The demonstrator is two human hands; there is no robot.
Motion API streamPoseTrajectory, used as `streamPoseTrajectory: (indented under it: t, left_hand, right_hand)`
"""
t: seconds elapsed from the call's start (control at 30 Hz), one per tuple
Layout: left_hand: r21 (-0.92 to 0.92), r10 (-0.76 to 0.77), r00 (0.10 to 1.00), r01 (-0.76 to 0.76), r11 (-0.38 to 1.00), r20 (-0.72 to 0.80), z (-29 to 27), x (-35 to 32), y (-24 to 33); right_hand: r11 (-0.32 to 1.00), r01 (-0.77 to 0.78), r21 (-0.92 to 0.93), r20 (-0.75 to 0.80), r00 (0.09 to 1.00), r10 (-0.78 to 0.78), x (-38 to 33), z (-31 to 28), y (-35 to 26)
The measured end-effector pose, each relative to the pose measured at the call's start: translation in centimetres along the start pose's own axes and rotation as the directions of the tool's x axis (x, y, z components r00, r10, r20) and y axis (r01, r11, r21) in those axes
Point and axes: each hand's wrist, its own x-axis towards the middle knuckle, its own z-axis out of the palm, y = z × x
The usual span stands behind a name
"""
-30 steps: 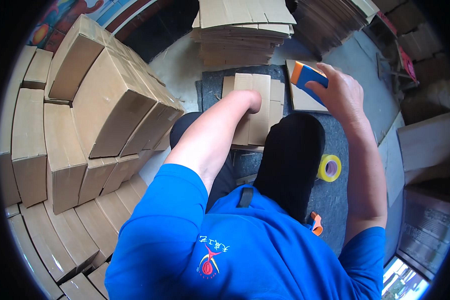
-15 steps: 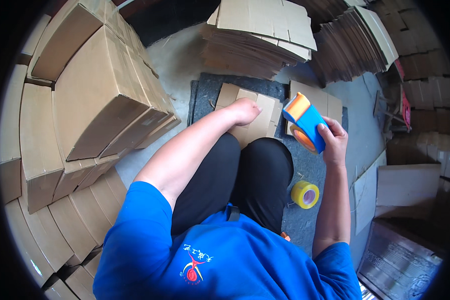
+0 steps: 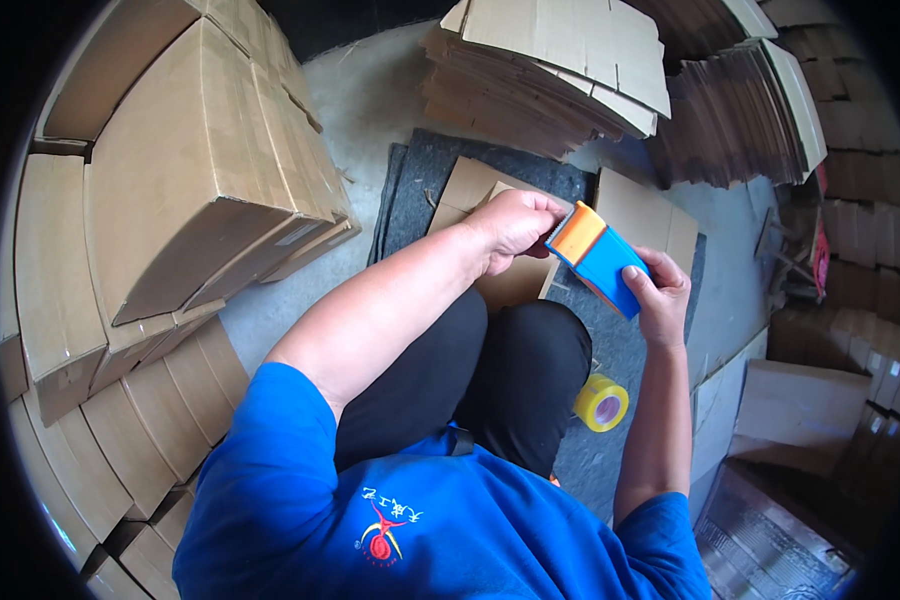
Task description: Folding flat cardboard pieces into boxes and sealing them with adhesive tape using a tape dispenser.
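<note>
A blue and orange tape dispenser is gripped in my right hand, thumb on its near side. Its toothed orange end points up and left. My left hand is closed right beside that end, thumb and fingers pinched together. Whatever may be between those fingertips is too small to make out. Beneath and behind the left hand lies a cardboard piece, partly covered by my hand and knees. A second flat cardboard piece lies to its right, past the dispenser.
A yellow roll of tape rests on the dark mat by my right knee. Large cartons are piled at my left. Stacks of flattened cardboard stand ahead, with another stack to the right.
My left hand has moved right, off the cardboard piece, to the dispenser's toothed end. The dispenser has turned and come slightly lower and left in my right hand.
</note>
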Motion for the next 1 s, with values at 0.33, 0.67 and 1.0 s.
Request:
streamPoseTrajectory:
  t: [0.33,0.67,1.0]
  left_hand:
    - [-0.035,-0.003,0.972,-0.005,0.999,-0.233,-12.2,1.0,-0.8]
    - [-0.068,0.075,0.96,-0.097,0.993,-0.269,-13.4,5.9,-7.3]
    - [0.508,0.224,0.952,-0.09,0.857,-0.209,-11.7,5.2,-7.8]
  right_hand:
    - [0.951,-0.102,-0.293,0.109,0.984,0.139,3.1,-2.7,2.6]
    - [0.943,-0.206,-0.261,0.163,0.953,0.254,5.1,-2.2,7.4]
    - [0.945,-0.28,-0.168,0.164,0.938,0.307,5.5,-2.8,9.5]
